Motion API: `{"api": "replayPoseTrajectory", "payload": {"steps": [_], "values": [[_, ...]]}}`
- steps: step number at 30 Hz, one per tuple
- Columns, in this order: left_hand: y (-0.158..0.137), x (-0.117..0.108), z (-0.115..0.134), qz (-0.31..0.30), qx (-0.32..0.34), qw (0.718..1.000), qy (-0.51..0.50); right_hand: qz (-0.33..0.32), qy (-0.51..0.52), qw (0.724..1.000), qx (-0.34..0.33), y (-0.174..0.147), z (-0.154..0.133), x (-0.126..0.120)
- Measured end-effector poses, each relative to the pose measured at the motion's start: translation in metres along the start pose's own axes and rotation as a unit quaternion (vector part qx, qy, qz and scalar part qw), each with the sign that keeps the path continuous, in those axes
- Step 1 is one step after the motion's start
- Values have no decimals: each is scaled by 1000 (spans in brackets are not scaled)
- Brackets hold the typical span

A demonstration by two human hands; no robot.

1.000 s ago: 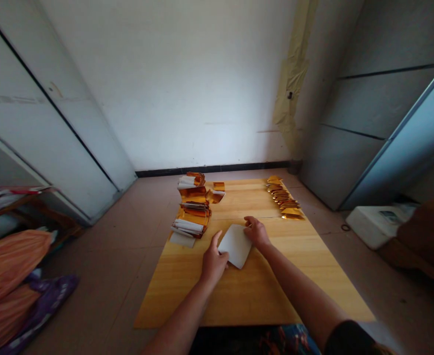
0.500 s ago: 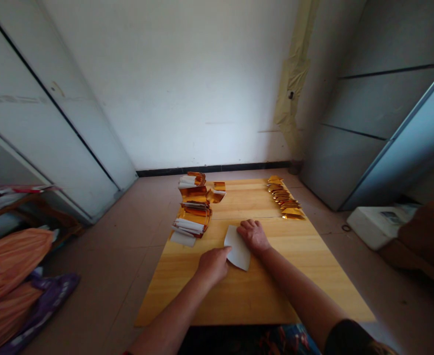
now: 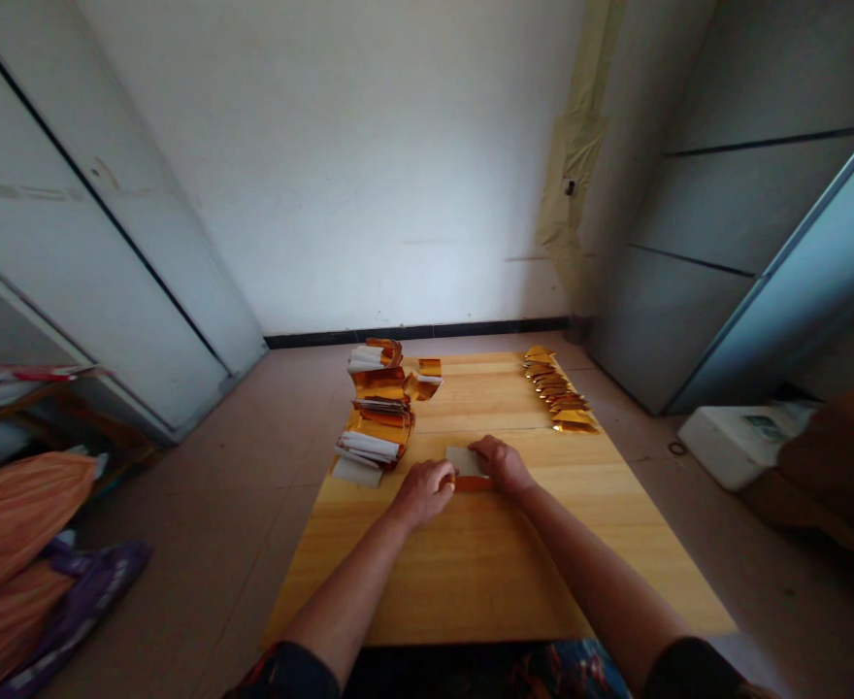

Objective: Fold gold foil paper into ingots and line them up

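Note:
A sheet of paper (image 3: 463, 460), pale grey on one face and shiny gold-orange on the other, lies on the wooden table (image 3: 500, 573) between my hands. Its near part is bent up and over, so a strip of the gold-orange face shows along the near side. My left hand (image 3: 425, 491) pinches the left end of the bend. At the right end, my right hand (image 3: 504, 466) has its fingers closed on the paper. The fingertips of both hands are partly hidden.
Loose stacks of gold and grey paper sheets (image 3: 379, 422) lie along the table's left edge. A row of folded gold paper pieces (image 3: 554, 388) overlaps at the far right. A white box (image 3: 729, 442) stands on the floor to the right; orange and purple bags (image 3: 26, 544) lie left.
The sheet lay nearly flat and slanted before; its near part is now folded up and away from me. My left hand has moved forward with it, and my right hand has closed on the right end.

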State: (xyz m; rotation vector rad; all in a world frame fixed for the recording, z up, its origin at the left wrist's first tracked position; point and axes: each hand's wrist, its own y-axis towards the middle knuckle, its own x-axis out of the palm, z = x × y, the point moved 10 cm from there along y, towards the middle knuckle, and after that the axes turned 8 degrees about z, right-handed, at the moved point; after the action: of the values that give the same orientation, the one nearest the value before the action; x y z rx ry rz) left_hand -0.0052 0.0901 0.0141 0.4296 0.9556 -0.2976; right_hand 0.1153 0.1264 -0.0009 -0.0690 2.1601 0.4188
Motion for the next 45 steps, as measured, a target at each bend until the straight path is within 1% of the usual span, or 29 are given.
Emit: {"api": "replayPoseTrajectory", "payload": {"steps": [2, 4, 6, 8, 10, 12, 15, 18, 20, 24, 27, 32, 37, 42, 45], "values": [[7, -2, -1, -10, -27, 999, 32, 17, 102, 993, 53, 0, 13, -9], [12, -4, -2, -23, -52, 997, 59, 36, 199, 974, 103, -3, 24, -20], [17, -5, -1, -29, -64, 995, 70, 46, 265, 956, 113, -7, 25, -29], [21, -4, -2, -30, -76, 995, 65, 38, 275, 954, 116, -11, 22, -31], [24, -1, -7, -25, -99, 994, 49, 29, 247, 962, 115, -14, 20, -27], [26, 2, -13, -11, -128, 991, 23, 41, 210, 971, 106, -15, 18, -21], [26, 3, -18, 21, -167, 986, -2, 106, 152, 977, 105, -15, 19, -16], [21, 4, -22, 43, -205, 977, 31, 144, 78, 984, 69, -14, 11, -13], [18, 4, -20, 56, -207, 975, 57, 150, 32, 987, 46, -14, 5, -11], [17, 4, -12, 76, -174, 978, 89, 137, -20, 990, 30, -13, 1, -7], [15, 4, -12, 76, -177, 974, 121, 124, -44, 991, 27, -13, -1, -6], [14, 5, -13, 64, -178, 969, 161, 90, -94, 990, 47, -12, -1, -3], [15, 8, -16, 50, -182, 966, 179, 66, -131, 986, 81, -8, 5, 0], [18, 9, -17, 48, -189, 964, 180, 51, -147, 983, 98, -5, 7, 0], [20, 8, -18, 54, -187, 964, 182, 54, -147, 982, 103, -5, 5, -1]]}}
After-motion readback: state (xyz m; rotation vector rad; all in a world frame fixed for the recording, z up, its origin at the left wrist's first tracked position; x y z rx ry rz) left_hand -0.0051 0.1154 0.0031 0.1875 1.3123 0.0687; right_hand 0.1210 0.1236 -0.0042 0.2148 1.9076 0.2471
